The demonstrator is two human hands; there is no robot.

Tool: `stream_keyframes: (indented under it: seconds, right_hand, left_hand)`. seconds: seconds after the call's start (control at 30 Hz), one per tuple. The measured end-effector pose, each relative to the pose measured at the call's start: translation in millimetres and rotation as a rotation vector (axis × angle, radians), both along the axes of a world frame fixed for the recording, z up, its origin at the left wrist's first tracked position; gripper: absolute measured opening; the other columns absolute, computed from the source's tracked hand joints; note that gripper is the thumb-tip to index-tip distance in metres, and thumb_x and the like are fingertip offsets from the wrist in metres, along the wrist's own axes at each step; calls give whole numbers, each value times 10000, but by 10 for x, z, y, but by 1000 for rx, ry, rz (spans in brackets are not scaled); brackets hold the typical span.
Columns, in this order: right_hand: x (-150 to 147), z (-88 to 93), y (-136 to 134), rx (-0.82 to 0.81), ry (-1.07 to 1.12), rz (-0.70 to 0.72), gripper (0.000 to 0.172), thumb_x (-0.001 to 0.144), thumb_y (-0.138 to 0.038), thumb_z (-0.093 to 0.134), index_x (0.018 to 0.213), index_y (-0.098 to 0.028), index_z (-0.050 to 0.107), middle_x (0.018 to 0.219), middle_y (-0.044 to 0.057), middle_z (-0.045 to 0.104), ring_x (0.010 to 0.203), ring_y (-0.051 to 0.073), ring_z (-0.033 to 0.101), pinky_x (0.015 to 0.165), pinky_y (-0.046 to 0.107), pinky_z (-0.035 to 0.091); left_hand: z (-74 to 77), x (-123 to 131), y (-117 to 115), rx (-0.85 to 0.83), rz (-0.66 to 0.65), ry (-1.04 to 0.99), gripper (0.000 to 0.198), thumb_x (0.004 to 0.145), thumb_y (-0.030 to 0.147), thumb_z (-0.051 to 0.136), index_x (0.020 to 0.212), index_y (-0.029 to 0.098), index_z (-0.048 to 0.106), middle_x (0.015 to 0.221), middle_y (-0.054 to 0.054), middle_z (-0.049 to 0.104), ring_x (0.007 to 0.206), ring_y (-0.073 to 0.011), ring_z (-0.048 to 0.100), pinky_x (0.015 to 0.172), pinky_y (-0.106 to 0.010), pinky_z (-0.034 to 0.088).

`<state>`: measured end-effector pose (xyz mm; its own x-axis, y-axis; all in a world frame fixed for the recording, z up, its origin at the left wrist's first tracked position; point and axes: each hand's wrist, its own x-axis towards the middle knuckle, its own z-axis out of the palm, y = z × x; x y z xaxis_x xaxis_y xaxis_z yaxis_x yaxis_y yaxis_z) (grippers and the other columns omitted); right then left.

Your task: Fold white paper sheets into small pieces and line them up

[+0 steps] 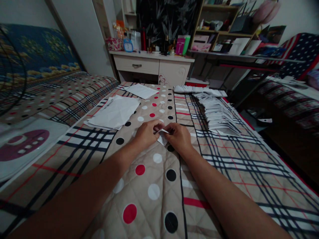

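Observation:
Between my two hands, just above the patterned quilt [154, 166], is a small piece of white paper [162, 138]. My left hand [149, 132] pinches its left side with thumb and fingers. From the other side my right hand [179, 135] has its fingers closed on the paper too. One edge of the paper stands up in a fold; its lower part hangs toward the quilt. The fingertips hide much of it. Ahead on the left lies a stack of white sheets [116, 111]. To the right is a long row of folded papers [219, 114], packed upright against each other.
Another white sheet [141, 90] lies at the far left of the quilt, and a bundle of papers [199, 89] at the far right. A white plastic bag [27, 146] is on the left. Beyond stand a dresser [137, 63] with bottles and a blue clock [128, 45].

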<state>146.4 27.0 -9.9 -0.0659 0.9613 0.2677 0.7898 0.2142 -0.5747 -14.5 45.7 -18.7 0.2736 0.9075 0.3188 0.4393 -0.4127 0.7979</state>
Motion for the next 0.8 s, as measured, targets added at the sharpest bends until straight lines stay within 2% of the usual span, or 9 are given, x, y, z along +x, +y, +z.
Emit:
stream_keyframes:
  seconds: [0.13, 0.27, 0.4, 0.5, 0.57, 0.67, 0.73, 0.8]
  right_hand:
    - [-20, 30, -21, 9, -98, -29, 57, 723, -235, 669, 777, -229, 684, 764, 25, 705, 673, 170, 590, 544, 256, 282]
    - [0, 29, -16, 22, -104, 7, 36, 708, -210, 657, 740, -223, 666, 759, 19, 686, 665, 161, 574, 550, 255, 284]
    - [55, -1, 13, 26, -37, 68, 43, 718, -219, 625, 686, -201, 647, 705, 16, 651, 645, 150, 553, 566, 256, 308]
    - [96, -35, 40, 18, 120, 85, 108, 728, -224, 595, 629, -190, 619, 606, -1, 590, 588, 138, 506, 547, 251, 313]
    - [116, -58, 55, -24, 308, 84, 151, 748, -259, 583, 627, -182, 629, 578, -4, 571, 559, 137, 490, 518, 248, 311]
    - [133, -87, 68, -114, 519, 86, 189, 751, -305, 590, 647, -163, 660, 578, 1, 575, 526, 133, 476, 484, 247, 307]
    - [135, -102, 69, -136, 537, 98, 177, 736, -303, 608, 652, -159, 667, 571, -3, 569, 518, 127, 465, 476, 242, 305]
    - [131, -111, 66, -133, 499, 126, 162, 726, -302, 627, 663, -161, 673, 570, -6, 571, 529, 127, 475, 478, 235, 307]
  left_hand:
    - [17, -30, 3, 23, -64, 21, 341, 645, 48, 635, 936, 208, 709, 914, -30, 715, 773, -160, 625, 713, -262, 487]
    - [70, -68, -5, 50, -141, 20, 296, 651, 57, 675, 906, 202, 709, 944, -37, 698, 786, -152, 624, 658, -230, 474]
    - [81, -97, -13, 111, -164, 12, 176, 721, 114, 691, 874, 196, 720, 904, -43, 692, 784, -145, 620, 660, -221, 462]
    - [108, -120, -38, 132, -131, -15, 190, 786, 239, 706, 971, 197, 722, 948, -63, 705, 806, -155, 631, 676, -232, 471]
    - [147, -133, -66, 136, -131, -63, 358, 764, 307, 749, 1102, 202, 693, 1043, -86, 700, 882, -179, 642, 735, -254, 495]
    - [206, -133, -105, 179, -179, -92, 666, 600, 320, 875, 1218, 233, 640, 1201, -106, 650, 1064, -235, 612, 912, -325, 494]
    - [219, -121, -117, 221, -210, -67, 642, 574, 308, 890, 1174, 256, 666, 1260, -103, 617, 1163, -253, 571, 1012, -370, 450]
    - [205, -106, -112, 252, -237, -42, 442, 651, 292, 847, 1070, 252, 712, 1258, -101, 612, 1174, -240, 572, 1033, -377, 436]
